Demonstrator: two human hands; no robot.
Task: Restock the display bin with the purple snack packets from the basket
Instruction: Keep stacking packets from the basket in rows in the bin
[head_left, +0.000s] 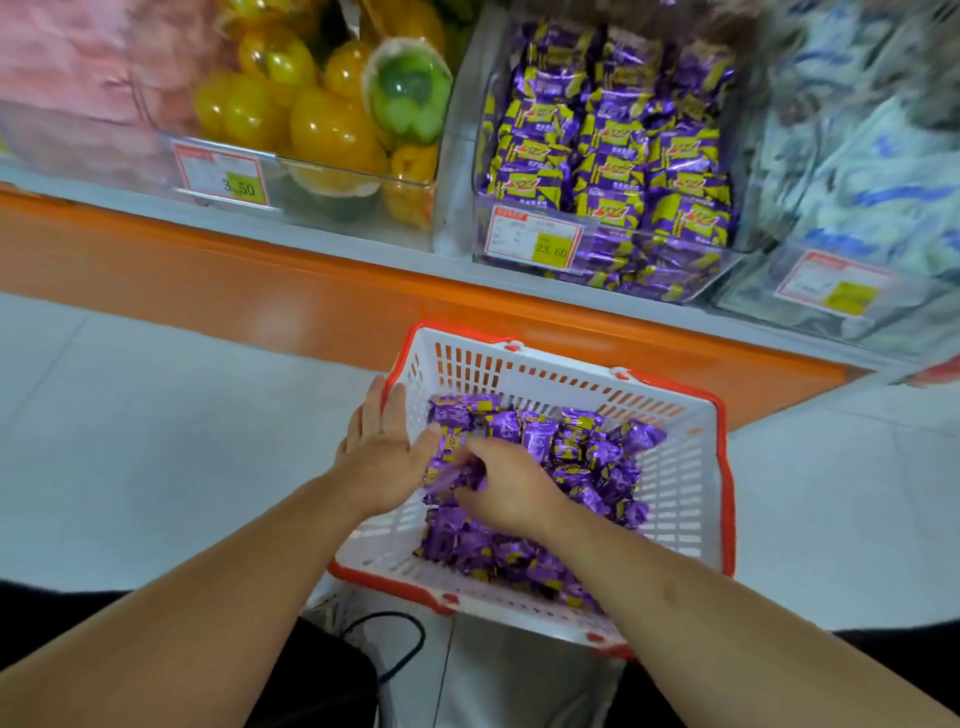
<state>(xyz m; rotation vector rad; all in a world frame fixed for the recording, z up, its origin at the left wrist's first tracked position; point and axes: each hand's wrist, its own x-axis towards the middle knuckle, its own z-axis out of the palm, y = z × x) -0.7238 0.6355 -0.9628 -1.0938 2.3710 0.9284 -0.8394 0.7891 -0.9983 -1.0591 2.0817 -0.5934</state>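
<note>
**Purple packets gathered by two hands in the basket**

Purple snack packets (561, 457) lie heaped in the white basket (675, 467) with the orange rim, which stands on the pale floor (156, 415) in front of the orange-edged shelf (260, 265).

Head view: the right hand (506, 491) forms the grip, fingers curled down round a few packets at the heap's left edge. Just left of that grip, the left hand (382, 447) is spread, fingers straight, palm turned toward the grip, its thumb touching the same packets, its back near the basket's left wall.

Well beyond the grip, up on the shelf, the clear display bin (608, 171) holds many matching packets behind a price label (532, 241). Left of it stands a bin of yellow fruit cups (311, 119).
</note>
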